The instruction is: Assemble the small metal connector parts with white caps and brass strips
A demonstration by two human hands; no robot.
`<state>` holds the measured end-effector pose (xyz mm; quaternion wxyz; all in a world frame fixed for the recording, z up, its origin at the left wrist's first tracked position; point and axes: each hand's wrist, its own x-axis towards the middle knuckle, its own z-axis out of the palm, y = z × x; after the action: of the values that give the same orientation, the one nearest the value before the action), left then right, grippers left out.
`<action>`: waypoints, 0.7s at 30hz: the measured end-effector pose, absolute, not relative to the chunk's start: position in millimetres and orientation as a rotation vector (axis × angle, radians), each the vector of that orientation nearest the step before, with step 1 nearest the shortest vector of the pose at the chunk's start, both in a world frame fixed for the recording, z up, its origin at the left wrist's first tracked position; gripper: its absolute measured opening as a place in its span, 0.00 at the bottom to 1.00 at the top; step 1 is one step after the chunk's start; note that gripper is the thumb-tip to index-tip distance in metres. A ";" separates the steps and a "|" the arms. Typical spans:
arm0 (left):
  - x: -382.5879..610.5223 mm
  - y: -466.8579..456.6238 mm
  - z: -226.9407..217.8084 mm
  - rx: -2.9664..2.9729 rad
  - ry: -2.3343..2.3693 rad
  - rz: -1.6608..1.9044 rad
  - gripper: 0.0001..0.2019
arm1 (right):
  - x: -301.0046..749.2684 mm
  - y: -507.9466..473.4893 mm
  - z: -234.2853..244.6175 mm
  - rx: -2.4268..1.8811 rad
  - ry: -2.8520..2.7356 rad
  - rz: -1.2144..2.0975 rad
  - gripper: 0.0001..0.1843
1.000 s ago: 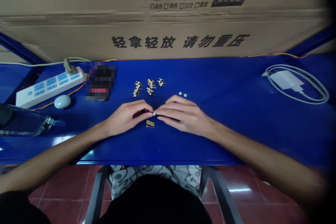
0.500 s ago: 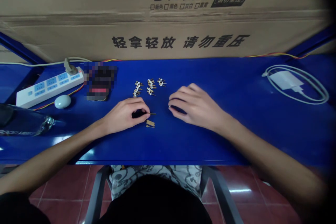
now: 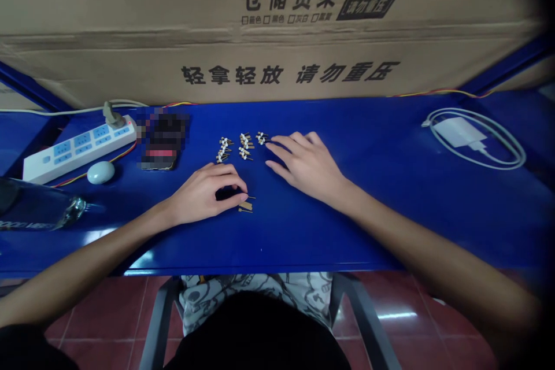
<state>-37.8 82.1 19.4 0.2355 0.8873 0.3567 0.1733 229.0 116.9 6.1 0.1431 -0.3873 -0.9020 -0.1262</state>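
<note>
My left hand point(image 3: 207, 191) rests on the blue table point(image 3: 390, 196) with its fingers curled in a pinch near a few small brass pins point(image 3: 245, 207); whether it holds one I cannot make out. My right hand point(image 3: 306, 163) lies flat with fingers stretched out, its fingertips beside a cluster of small white-capped pins point(image 3: 241, 145) laid out in little groups further back.
A large cardboard box point(image 3: 277, 29) walls off the back. At left are a white power strip point(image 3: 73, 147), a pale oval object point(image 3: 100, 172), a blurred dark object point(image 3: 161, 137) and a clear bottle point(image 3: 41, 211). A white charger with coiled cable point(image 3: 470, 136) lies at right.
My hands were pinched together over a small part. The right hand has since pulled away and moved back toward the pin cluster, fingers spreading. The left hand stayed put. The view shifted slightly.
</note>
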 end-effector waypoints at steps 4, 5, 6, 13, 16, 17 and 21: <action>-37.3 82.8 16.3 2.423 0.940 0.498 0.09 | 227.6 118.3 3.4 -1.095 -2.626 -0.352 0.21; -37.4 82.9 16.0 2.420 0.935 0.500 0.09 | 227.9 118.0 3.3 -1.085 -2.630 -0.347 0.20; -37.5 82.9 15.8 2.417 0.931 0.501 0.09 | 228.3 117.6 3.4 -1.076 -2.633 -0.343 0.20; -37.3 81.4 15.0 2.399 0.892 0.472 0.08 | 227.8 115.9 5.2 -1.091 -2.597 -0.344 0.20; -37.4 81.3 15.5 2.399 0.888 0.466 0.08 | 226.1 116.1 4.3 -1.138 -2.595 -0.402 0.21; -37.5 81.4 15.9 2.398 0.888 0.457 0.08 | 226.1 116.2 3.9 -1.140 -2.603 -0.408 0.21; -37.6 81.0 17.8 2.389 0.897 0.420 0.09 | 227.3 116.1 3.2 -1.074 -2.616 -0.349 0.18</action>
<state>-37.6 81.0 17.8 0.2739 0.8884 0.3336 0.1563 227.3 116.1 3.2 0.1454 -0.3730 -0.9083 -0.1211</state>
